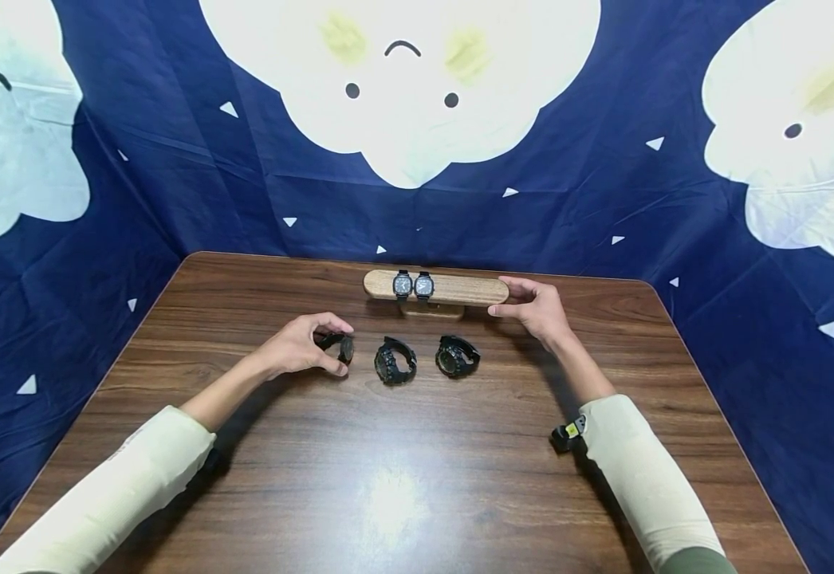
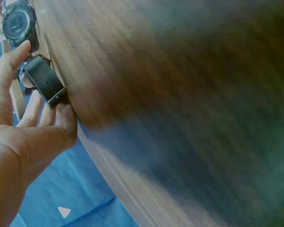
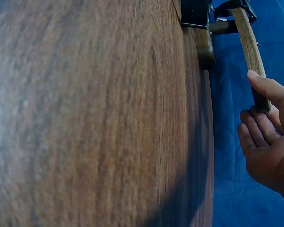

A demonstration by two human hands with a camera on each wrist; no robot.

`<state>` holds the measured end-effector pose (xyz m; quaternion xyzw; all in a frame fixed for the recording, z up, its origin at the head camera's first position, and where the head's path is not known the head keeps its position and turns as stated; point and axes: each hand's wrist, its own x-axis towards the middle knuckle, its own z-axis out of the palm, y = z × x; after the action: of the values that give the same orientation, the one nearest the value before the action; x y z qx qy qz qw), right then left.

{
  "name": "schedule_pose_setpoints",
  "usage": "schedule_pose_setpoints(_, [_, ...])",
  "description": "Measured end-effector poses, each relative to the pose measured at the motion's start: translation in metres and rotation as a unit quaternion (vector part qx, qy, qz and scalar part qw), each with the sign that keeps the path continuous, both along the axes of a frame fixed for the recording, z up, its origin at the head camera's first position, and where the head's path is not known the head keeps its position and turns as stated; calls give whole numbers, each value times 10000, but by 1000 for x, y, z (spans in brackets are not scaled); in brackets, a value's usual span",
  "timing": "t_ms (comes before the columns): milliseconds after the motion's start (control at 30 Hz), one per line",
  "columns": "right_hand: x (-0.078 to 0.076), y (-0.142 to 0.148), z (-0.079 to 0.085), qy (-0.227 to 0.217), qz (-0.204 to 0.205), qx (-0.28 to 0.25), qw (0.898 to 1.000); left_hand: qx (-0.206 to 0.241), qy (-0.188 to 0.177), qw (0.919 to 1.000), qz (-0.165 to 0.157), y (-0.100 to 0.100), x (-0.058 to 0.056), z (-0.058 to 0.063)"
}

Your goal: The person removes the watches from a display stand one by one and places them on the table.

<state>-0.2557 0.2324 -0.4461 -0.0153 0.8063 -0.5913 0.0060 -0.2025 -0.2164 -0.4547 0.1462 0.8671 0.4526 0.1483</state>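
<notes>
My left hand [image 1: 298,347] has its thumb and fingers around a dark watch [image 1: 346,349] at the left of the table, and the left wrist view shows its black strap [image 2: 45,80] between them. My right hand [image 1: 537,309] pinches the right end of the wooden watch stand's bar [image 1: 467,288] between thumb and fingers. Two square-faced watches, one on the left [image 1: 403,285] and one beside it [image 1: 424,285], hang on the bar's left half. In front of the stand lie two chunky black watches, a middle one [image 1: 385,363] and a right one [image 1: 449,359].
The brown wood-grain table [image 1: 460,478] spans the view, with a bright light reflection near its front. A blue cloth [image 1: 194,183] with white cloud faces hangs behind and at the sides. A small black device with a yellow mark [image 1: 566,434] sits by the right sleeve.
</notes>
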Motion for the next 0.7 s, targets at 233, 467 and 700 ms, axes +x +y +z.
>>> schedule_pose_setpoints(233, [1, 0, 0, 6, 16, -62, 10000, -42, -12, 10000, 6, 0, -1, -1])
schedule_pose_setpoints(467, [0, 0, -1, 22, 24, -73, 10000, -81, -8, 10000, -23, -1, -2, 0])
schedule_pose_setpoints(700, [1, 0, 0, 25, 56, -91, 9999, -92, -87, 9999, -69, -2, -1, 0])
